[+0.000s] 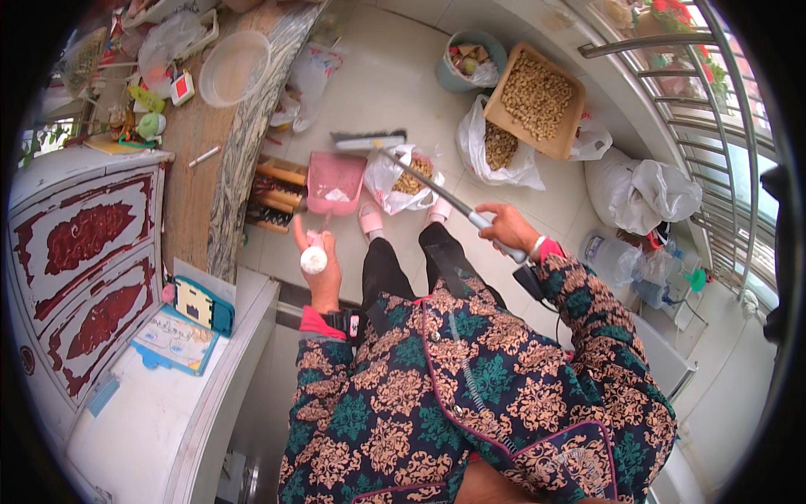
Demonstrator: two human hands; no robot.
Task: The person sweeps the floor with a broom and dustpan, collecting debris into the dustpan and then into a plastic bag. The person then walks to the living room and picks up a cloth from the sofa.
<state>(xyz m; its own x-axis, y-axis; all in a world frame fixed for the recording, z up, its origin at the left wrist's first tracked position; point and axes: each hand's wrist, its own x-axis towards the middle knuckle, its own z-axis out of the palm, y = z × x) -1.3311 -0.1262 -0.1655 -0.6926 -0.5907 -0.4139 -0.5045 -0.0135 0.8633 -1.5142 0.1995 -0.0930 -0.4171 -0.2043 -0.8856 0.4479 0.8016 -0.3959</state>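
My left hand is closed round the handle of a pink long-handled dustpan; the pan lies on the tiled floor with a small white scrap in it. In my right hand is the grey handle of a broom, slanting down to the left. The broom head, with dark bristles, is just beyond the pan's far edge. Close to the pan's right side, a white plastic bag holds peanut-like pieces, and the broom handle passes above it.
A tan tray of what look like peanuts rests beside a waste bin, with another filled plastic bag below it. A large white sack and plastic bottles line the right wall. A stone-edged counter and an open wooden rack flank the left.
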